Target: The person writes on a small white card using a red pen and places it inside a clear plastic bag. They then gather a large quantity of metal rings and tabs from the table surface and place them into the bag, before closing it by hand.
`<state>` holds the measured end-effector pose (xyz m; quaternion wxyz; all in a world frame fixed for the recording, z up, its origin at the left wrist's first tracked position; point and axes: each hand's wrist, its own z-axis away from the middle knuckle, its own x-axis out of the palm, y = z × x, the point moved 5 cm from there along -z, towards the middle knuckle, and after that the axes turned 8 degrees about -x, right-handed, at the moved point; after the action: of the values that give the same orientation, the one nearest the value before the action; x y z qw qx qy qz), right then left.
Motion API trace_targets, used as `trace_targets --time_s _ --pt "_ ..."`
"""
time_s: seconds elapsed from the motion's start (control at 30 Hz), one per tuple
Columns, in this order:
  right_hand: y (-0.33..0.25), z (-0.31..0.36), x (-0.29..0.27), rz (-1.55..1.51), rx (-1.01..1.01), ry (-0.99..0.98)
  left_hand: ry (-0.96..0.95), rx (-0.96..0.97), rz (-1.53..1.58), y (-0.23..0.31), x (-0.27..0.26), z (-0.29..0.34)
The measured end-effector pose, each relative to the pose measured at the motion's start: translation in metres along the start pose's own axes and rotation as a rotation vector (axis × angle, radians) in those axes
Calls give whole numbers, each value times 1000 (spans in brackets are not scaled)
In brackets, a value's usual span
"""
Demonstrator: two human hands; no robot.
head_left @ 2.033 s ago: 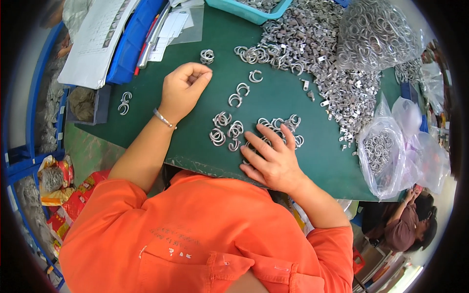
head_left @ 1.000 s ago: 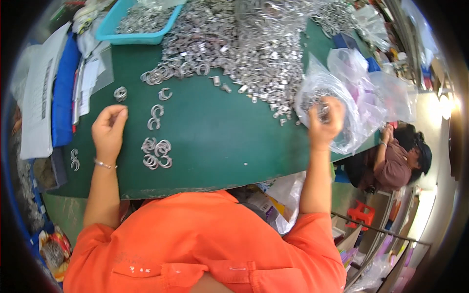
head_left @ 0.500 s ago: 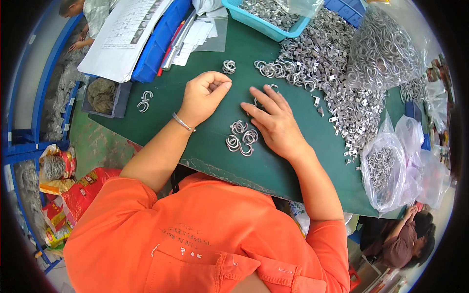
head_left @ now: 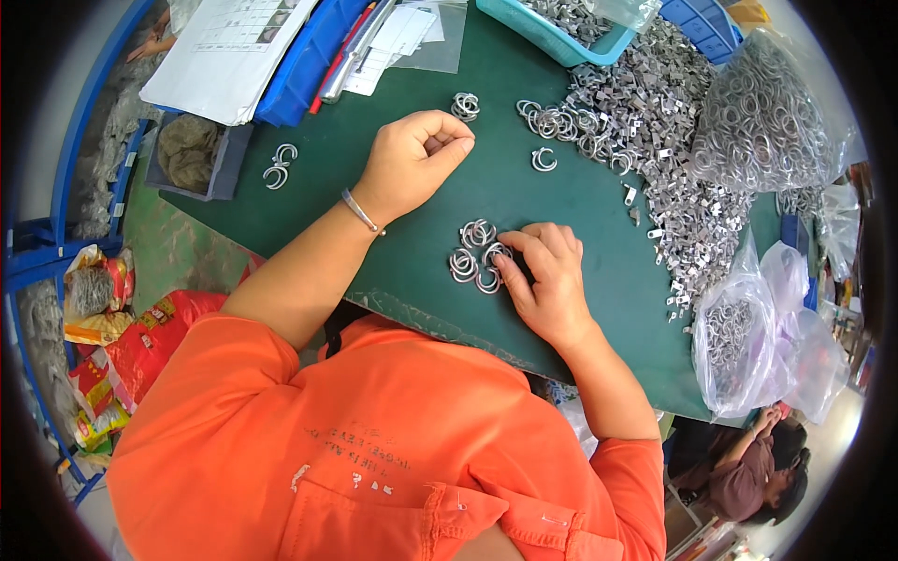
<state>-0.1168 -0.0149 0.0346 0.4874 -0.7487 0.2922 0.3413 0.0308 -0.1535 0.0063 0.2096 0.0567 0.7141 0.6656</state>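
Observation:
My left hand (head_left: 418,161) is closed above the green table (head_left: 383,271), its thumb against curled fingers; whatever they hold is hidden. A small stack of metal rings (head_left: 465,107) lies just beyond it. At the near middle sits a group of open metal rings (head_left: 463,265) in small bunches. My right hand (head_left: 550,280) has its thumb and forefinger closed around the right-hand ring of that group. Farther up, a single open ring (head_left: 543,160) rests on the table. Two more rings (head_left: 280,166) lie apart at the left.
Small metal clips (head_left: 645,112) are heaped at the right, beside a bag of rings (head_left: 762,122) and another clear bag (head_left: 734,337). A turquoise basket (head_left: 561,42) stands behind. Papers (head_left: 220,56), a blue bin (head_left: 304,70) and a grey box (head_left: 220,168) occupy the left.
My right hand has come down toward me from the single ring to the near group and closed its fingertips on a ring there. My left hand stays closed in nearly the same place.

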Motion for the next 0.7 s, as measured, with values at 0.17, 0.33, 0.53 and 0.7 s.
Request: trace_targets --time_s 0.17,0.33,0.53,0.7 --pt "14 10 -8 -138 15 67 -7 11 17 0 0 0" --pt "23 17 -16 -187 189 116 -11 -2 -11 1 -2 0" --pt "48 -7 -39 -83 104 163 -4 -27 -24 -2 0 -2" --pt "46 -40 -25 -55 -55 115 -2 -4 4 -3 0 -2"
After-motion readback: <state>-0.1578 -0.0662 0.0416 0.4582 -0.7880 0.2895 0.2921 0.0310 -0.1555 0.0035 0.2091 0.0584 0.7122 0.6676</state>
